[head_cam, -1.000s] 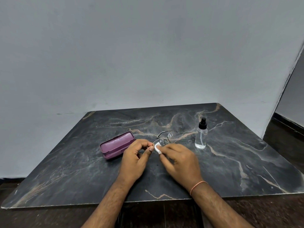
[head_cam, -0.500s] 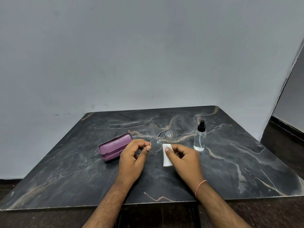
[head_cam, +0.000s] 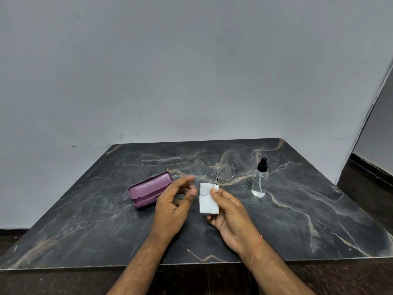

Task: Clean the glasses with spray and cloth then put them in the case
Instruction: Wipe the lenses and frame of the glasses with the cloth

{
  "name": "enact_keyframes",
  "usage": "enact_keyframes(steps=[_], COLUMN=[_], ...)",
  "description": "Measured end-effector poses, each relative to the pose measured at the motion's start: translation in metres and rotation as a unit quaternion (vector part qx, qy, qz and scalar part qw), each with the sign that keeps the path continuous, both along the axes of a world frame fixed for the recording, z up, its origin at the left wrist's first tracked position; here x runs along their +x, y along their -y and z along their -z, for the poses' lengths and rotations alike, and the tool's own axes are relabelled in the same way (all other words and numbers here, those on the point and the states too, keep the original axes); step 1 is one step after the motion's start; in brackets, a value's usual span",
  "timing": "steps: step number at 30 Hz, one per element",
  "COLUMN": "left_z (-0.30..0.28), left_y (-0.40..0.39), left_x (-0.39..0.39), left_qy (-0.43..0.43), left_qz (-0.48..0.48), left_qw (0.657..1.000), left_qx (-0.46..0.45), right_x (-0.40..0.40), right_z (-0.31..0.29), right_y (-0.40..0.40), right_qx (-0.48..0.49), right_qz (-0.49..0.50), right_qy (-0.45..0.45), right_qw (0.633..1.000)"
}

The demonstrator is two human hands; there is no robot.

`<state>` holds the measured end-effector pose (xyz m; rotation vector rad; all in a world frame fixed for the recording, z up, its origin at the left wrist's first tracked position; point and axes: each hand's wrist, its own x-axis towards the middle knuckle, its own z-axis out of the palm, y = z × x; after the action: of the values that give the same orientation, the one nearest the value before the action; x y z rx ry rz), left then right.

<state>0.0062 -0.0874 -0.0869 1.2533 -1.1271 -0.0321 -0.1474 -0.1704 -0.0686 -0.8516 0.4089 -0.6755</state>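
Above the tabletop [head_cam: 297, 220], just right of the case [head_cam: 148, 189], both hands work at the glasses [head_cam: 214, 179]. Left hand [head_cam: 173, 206]: thumb and forefinger pinch the thin wire rim at the near lens's left edge, other fingers loosely curled. Right hand [head_cam: 231, 218]: thumb presses the white cloth [head_cam: 208, 201] against the fingers behind it, with the lower rim of that lens lying across the cloth's upper part.

Glasses: held off the surface between the hands, far lens and temples reaching away from the case toward the spray bottle [head_cam: 259, 179]. Judged very light, springy in the wire and easily bent, with lenses that smear readily; best held by the rim edge or bridge, never the lens faces. Cloth: soft, limp, folded flat.

Case: purple, shown lying on the tabletop with its lid apparently closed. Spray bottle: upright, well right of the case, beyond the glasses.

Not resolved: the temples and nose pads blend into the marbled veining; whether the lens is still wet cannot be told; right fingers are hidden behind the cloth.
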Motion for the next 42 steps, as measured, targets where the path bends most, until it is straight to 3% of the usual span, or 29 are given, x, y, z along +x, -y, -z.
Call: enact_keyframes(steps=[3, 22, 42], left_z=[-0.0006, 0.0071, 0.0061], left_y=[-0.0006, -0.0021, -0.0030], left_x=[-0.0001, 0.0017, 0.0003], left_qy=[0.059, 0.140, 0.125], left_qz=[0.000, -0.070, -0.054], left_qw=[0.998, 0.987, 0.990], left_qx=[-0.003, -0.036, -0.022], right_x=[-0.0010, -0.0017, -0.0034], right_z=[0.0018, -0.0021, -0.0026], right_y=[0.0030, 0.0002, 0.0073], right_qx=[0.002, 0.007, 0.108], right_qz=[-0.013, -0.067, -0.095], right_qy=[0.008, 0.013, 0.059], right_qw=[1.000, 0.998, 0.988])
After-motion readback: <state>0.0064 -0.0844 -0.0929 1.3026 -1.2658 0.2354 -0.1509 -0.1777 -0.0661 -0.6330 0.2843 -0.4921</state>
